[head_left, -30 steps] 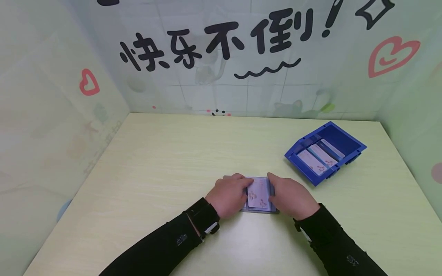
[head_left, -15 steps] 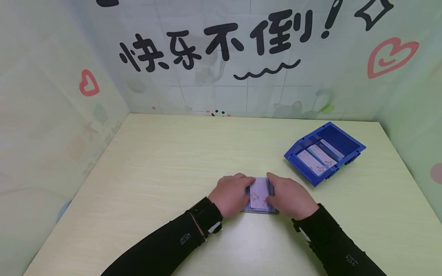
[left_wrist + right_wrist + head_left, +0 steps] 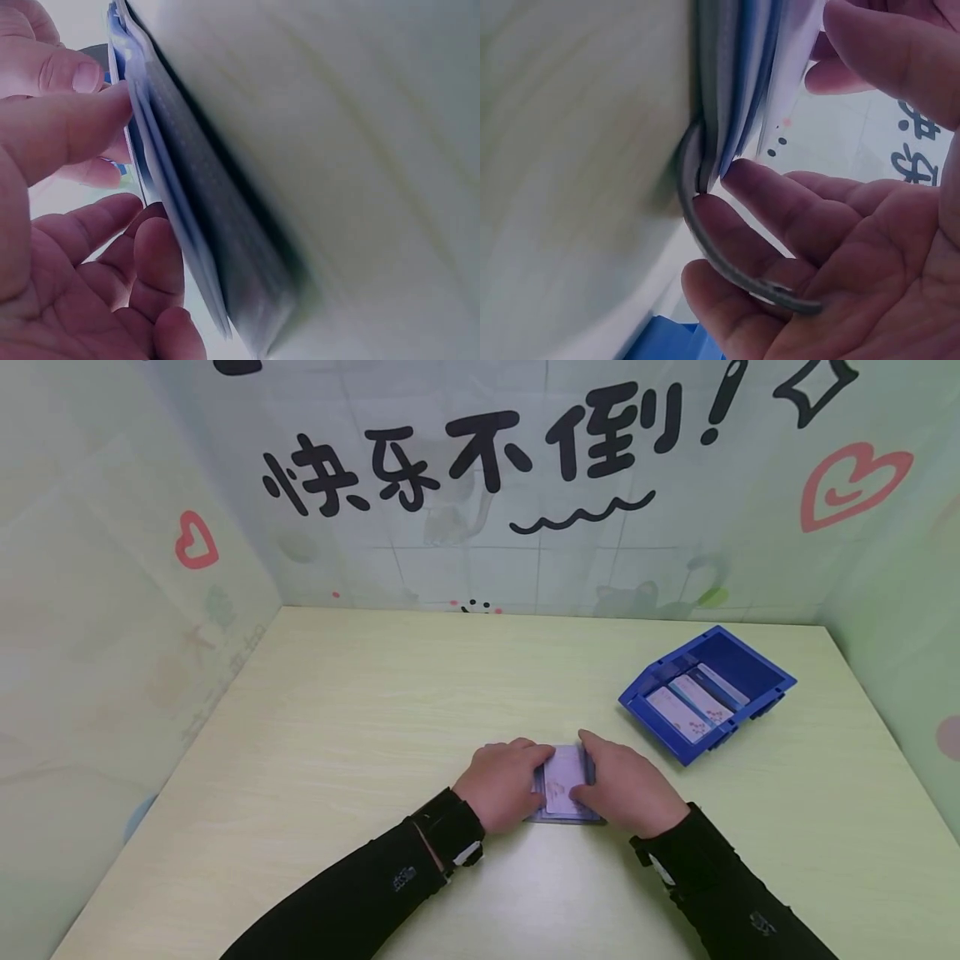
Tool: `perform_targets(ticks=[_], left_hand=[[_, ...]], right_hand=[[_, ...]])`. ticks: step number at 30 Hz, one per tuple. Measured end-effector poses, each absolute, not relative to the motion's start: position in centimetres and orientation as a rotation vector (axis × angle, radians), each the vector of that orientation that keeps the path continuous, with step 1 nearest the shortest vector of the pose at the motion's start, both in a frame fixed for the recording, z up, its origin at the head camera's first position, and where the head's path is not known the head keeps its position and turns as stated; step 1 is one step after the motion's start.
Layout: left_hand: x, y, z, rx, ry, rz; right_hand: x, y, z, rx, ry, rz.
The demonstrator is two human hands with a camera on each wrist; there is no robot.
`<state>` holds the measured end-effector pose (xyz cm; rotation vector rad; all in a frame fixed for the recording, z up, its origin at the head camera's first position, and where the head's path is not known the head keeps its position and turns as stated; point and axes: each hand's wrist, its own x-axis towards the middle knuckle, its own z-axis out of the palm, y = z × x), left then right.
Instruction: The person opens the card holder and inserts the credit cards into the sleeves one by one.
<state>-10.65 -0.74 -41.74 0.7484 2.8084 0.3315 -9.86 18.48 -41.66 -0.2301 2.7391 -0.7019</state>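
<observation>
Both hands sit at 6 o'clock on the surface point(image 3: 360, 710), working one card stack point(image 3: 564, 772) that lies on a grey holder point(image 3: 558, 818). Left hand point(image 3: 501, 783) clamps the stack's left edge, fingers point(image 3: 71, 127) curled onto it with the thumb on top. Right hand point(image 3: 628, 789) pinches the right edge, fingers point(image 3: 780, 199) hooked under the cards and over the holder's thin grey rim point(image 3: 727, 266). Step in hand looks like squaring or seating the stack in the holder, or peeling the top card; can't tell which. Next move likely needs a firm hold on the left and a clean separation on the right so only one card lifts. Blue tray point(image 3: 750, 660) sits at 2 o'clock, well apart, with three cards point(image 3: 690, 702) slotted at its near end. Hidden: most of the stack under both hands, card count, holder's full outline. Wrist views are blurred and very close; card print is unreadable beyond small pink marks.
</observation>
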Motion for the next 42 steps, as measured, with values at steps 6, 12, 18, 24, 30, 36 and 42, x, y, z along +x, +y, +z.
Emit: perform_targets(ticks=[6, 12, 18, 24, 30, 36, 42], left_hand=[[-10.6, -0.6, -41.8, 0.724, 2.811, 0.339], [-10.7, -0.4, -41.8, 0.708, 2.812, 0.344], [-10.7, -0.3, -41.9, 0.709, 2.822, 0.352], [-10.6, -0.3, -42.0, 0.692, 2.83, 0.36], [-10.7, -0.4, -42.0, 0.655, 2.828, 0.372], [-11.0, -1.7, -41.7, 0.577, 2.802, 0.439], [-11.5, -3.7, -41.3, 0.527, 2.797, 0.442]], right_hand=[[-10.0, 18.6, -41.7, -0.219, 2.722, -0.791], [-9.9, 18.5, -41.6, -0.244, 2.748, -0.848], [-9.7, 18.5, -41.4, -0.245, 2.738, -0.906], [-9.8, 18.4, -41.4, -0.219, 2.719, -0.938], [-9.8, 18.3, -41.4, -0.176, 2.688, -0.958], [-9.8, 18.1, -41.3, -0.158, 2.681, -0.95], [-9.8, 18.0, -41.0, -0.129, 2.687, -0.951]])
